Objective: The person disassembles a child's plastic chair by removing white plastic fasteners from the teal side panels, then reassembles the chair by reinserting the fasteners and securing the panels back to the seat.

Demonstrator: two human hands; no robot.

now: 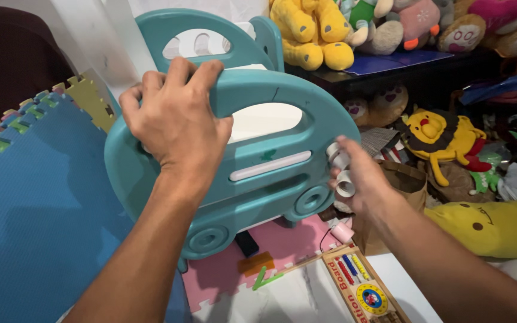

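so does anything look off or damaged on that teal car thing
The teal car-shaped panel leans tilted, gripped at its top edge by the left hand, and a thin dark line like a crack runs near the top rim. The right hand holds small white rings.

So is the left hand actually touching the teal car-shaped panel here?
Touching. The head view shows the left hand gripping the top edge of the teal panel, its fingers curled over the rim and its palm flat against the face.

The floor (306,299) carries blue foam mats (37,209), a pink mat (282,245), a wooden learning board (363,287), and a teal toy car frame (252,173).
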